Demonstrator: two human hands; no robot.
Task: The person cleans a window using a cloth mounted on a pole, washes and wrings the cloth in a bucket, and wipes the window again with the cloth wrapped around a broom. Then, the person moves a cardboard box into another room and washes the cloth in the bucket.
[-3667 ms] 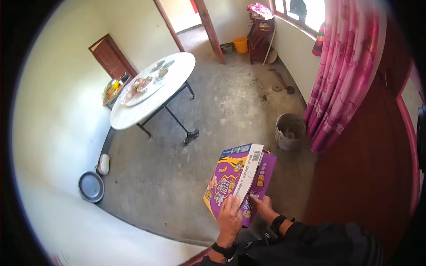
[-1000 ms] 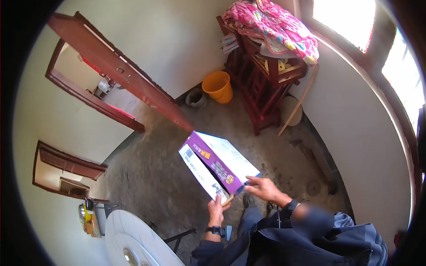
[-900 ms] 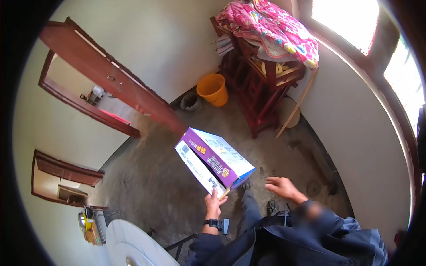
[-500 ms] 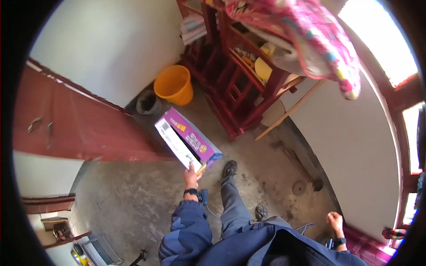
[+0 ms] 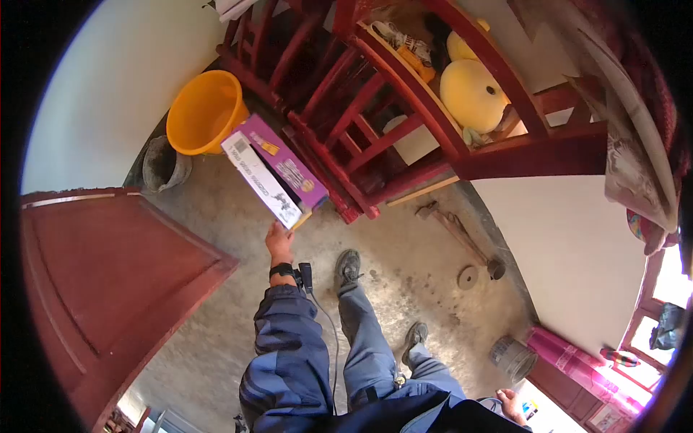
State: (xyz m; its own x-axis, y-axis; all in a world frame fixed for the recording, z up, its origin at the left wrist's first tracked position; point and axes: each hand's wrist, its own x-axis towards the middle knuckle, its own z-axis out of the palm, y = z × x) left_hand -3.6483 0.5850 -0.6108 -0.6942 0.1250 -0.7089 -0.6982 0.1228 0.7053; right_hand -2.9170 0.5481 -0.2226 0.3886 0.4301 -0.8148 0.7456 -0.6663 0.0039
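My left hand grips the near end of a purple and white cardboard box. The box is tilted above the floor, with a dark open gap along its top and printing on its panels. It overlaps the edge of an orange bucket in view. Down at the lower right, my right hand hangs beside my body with its fingers loosely curled; I see nothing in it. A blue and white item shows just beyond that hand.
A dark bucket stands left of the orange one. Red wooden bunk-like furniture bears a yellow plush toy. A hammer-like tool, a round disc and a metal pail lie by the right wall. A red door fills the left.
My view has turned and moved nearer the red furniture. The box, still in my left hand, is now closer to the orange bucket. My right hand has dropped toward the lower edge of the view.
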